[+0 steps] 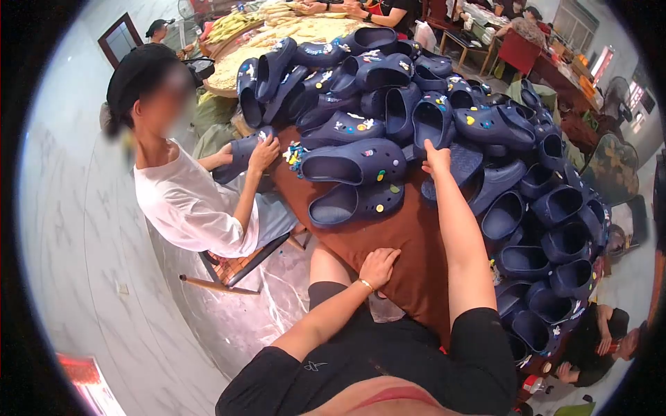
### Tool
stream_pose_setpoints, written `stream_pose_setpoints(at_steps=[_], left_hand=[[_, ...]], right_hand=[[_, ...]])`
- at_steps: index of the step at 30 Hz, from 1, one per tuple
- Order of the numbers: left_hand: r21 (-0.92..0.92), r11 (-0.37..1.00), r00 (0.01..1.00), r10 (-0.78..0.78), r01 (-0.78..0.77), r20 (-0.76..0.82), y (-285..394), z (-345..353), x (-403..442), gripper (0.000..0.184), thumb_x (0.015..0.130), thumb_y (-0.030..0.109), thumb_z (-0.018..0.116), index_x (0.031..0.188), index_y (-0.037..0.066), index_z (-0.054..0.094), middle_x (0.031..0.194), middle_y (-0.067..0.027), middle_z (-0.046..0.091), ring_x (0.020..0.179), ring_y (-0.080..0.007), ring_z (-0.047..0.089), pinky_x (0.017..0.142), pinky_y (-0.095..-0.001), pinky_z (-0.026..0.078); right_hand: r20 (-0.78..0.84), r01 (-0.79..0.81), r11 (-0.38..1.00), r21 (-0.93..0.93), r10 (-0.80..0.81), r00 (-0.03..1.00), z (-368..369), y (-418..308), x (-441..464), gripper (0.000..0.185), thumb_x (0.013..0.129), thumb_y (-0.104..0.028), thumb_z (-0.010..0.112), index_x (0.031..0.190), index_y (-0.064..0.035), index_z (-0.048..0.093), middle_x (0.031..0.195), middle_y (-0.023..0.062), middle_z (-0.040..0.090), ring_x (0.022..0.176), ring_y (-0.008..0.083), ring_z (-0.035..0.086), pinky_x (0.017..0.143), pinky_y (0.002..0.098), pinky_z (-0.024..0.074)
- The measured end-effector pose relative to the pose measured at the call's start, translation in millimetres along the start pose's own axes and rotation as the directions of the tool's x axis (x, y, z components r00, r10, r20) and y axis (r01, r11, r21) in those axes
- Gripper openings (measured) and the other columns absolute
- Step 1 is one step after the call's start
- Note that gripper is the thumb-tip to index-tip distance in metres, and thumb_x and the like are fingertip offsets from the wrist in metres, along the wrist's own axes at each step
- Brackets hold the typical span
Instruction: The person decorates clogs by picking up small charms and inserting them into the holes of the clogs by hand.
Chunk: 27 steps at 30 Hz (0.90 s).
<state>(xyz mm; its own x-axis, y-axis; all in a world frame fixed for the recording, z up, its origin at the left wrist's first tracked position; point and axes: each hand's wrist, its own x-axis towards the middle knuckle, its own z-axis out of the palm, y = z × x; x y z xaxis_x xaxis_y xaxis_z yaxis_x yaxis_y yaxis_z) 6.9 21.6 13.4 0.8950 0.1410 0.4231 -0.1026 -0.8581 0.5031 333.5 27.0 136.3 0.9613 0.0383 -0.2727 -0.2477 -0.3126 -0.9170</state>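
My right hand [436, 159] reaches out to the near side of the shoe heap, its fingers closed on the edge of a navy clog [431, 121]. On the brown cloth [409, 260] near my lap rests my left hand [379, 267], fingers together and bent; whether anything is under them is hidden. Beyond it two navy clogs with small charms lie side by side, the farther one [354, 163] and the nearer one [355, 205]. A small pile of colourful charms [295, 157] sits left of them.
A co-worker [198, 201] on a chair at the left holds a navy clog [244, 149]. The clog heap [524, 260] runs along the back and right. A round tray [225, 73] of yellow-white items stands behind. More people are at the back and lower right.
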Motion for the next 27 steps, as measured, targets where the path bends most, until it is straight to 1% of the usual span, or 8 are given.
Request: stream_pose_setpoints(at_steps=[5, 11, 15, 16, 18, 20, 26, 27], left_hand=[[-0.001, 1.000, 1.000, 0.016, -0.016, -0.010, -3, 4, -2, 0.043, 0.074, 0.005, 0.058, 0.117, 0.008, 0.055, 0.109, -0.0073, 0.057, 0.101, -0.0254, 0.053, 0.083, -0.0370, 0.042], [-0.004, 1.000, 1.000, 0.012, -0.012, -0.019, -6, 8, -3, 0.043, 0.074, 0.007, 0.059, 0.117, 0.008, 0.055, 0.109, -0.0086, 0.056, 0.102, -0.0267, 0.052, 0.085, -0.0380, 0.042], [-0.060, 0.997, 0.998, -0.056, 0.058, 0.036, 0, -3, 0, 0.049, 0.080, 0.017, 0.063, 0.126, 0.008, 0.048, 0.114, -0.0104, 0.056, 0.105, -0.0266, 0.053, 0.089, -0.0378, 0.043], [-0.279, 0.946, 0.986, -0.152, 0.166, 0.070, -2, -5, 3, 0.054, 0.081, 0.020, 0.064, 0.130, 0.007, 0.044, 0.116, -0.0116, 0.055, 0.106, -0.0263, 0.054, 0.089, -0.0377, 0.044], [-0.645, 0.672, 0.929, -0.309, 0.364, 0.203, -7, -8, 6, 0.066, 0.082, 0.026, 0.066, 0.137, 0.006, 0.036, 0.121, -0.0140, 0.054, 0.107, -0.0257, 0.055, 0.089, -0.0375, 0.045], [-0.809, 0.451, 0.916, -0.311, 0.376, 0.253, 1, -25, 11, 0.086, 0.079, 0.028, 0.072, 0.146, 0.011, 0.020, 0.129, -0.0180, 0.049, 0.113, -0.0257, 0.053, 0.093, -0.0375, 0.045], [-0.605, 0.642, 0.858, -0.492, 0.470, 0.144, 25, -16, 9, 0.071, 0.076, 0.010, 0.057, 0.141, 0.006, 0.030, 0.128, -0.0229, 0.051, 0.120, -0.0305, 0.050, 0.098, -0.0347, 0.039], [-0.577, 0.655, 0.860, -0.474, 0.488, 0.189, 22, -13, 6, 0.066, 0.076, 0.010, 0.056, 0.139, 0.006, 0.035, 0.125, -0.0226, 0.053, 0.117, -0.0307, 0.052, 0.098, -0.0350, 0.040]], right_hand=[[0.188, -0.206, 0.901, 0.382, 0.142, 0.972, 7, 18, 21, 0.052, 0.084, -0.023, 0.063, 0.118, 0.0089, 0.042, 0.095, 0.0225, 0.057, 0.069, 0.0300, 0.063, 0.051, 0.0330, 0.0543], [0.330, -0.281, 0.633, 0.722, 0.043, 0.943, -19, 34, -65, 0.030, 0.085, -0.012, 0.054, 0.104, 0.0091, 0.046, 0.088, 0.0183, 0.057, 0.067, 0.0275, 0.063, 0.054, 0.0332, 0.0568], [0.377, -0.163, 0.743, 0.649, -0.128, 0.917, -67, 82, -160, 0.026, 0.086, -0.012, 0.052, 0.108, 0.0015, 0.048, 0.096, 0.0124, 0.058, 0.075, 0.0230, 0.062, 0.063, 0.0320, 0.0560], [0.382, -0.133, 0.767, 0.627, -0.154, 0.911, -80, 97, -182, 0.028, 0.086, -0.012, 0.052, 0.111, 0.0004, 0.046, 0.100, 0.0108, 0.057, 0.079, 0.0209, 0.061, 0.065, 0.0313, 0.0558], [0.428, -0.092, 0.833, 0.546, -0.183, 0.885, -107, 138, -212, 0.034, 0.086, -0.012, 0.054, 0.116, 0.0008, 0.043, 0.101, 0.0110, 0.057, 0.081, 0.0204, 0.061, 0.067, 0.0317, 0.0556], [0.464, -0.099, 0.896, 0.432, -0.127, 0.877, -129, 171, -241, 0.035, 0.086, -0.012, 0.054, 0.117, 0.0004, 0.043, 0.099, 0.0118, 0.058, 0.078, 0.0207, 0.062, 0.066, 0.0317, 0.0551], [0.633, -0.091, 0.995, 0.034, 0.049, 0.773, -169, 244, -280, 0.049, 0.086, -0.015, 0.061, 0.126, 0.0059, 0.042, 0.099, 0.0118, 0.061, 0.085, 0.0167, 0.060, 0.072, 0.0310, 0.0520], [0.574, 0.078, 0.997, -0.030, -0.047, 0.818, -175, 241, -281, 0.046, 0.085, -0.017, 0.062, 0.123, 0.0043, 0.047, 0.097, 0.0105, 0.062, 0.084, 0.0153, 0.060, 0.072, 0.0306, 0.0510]])
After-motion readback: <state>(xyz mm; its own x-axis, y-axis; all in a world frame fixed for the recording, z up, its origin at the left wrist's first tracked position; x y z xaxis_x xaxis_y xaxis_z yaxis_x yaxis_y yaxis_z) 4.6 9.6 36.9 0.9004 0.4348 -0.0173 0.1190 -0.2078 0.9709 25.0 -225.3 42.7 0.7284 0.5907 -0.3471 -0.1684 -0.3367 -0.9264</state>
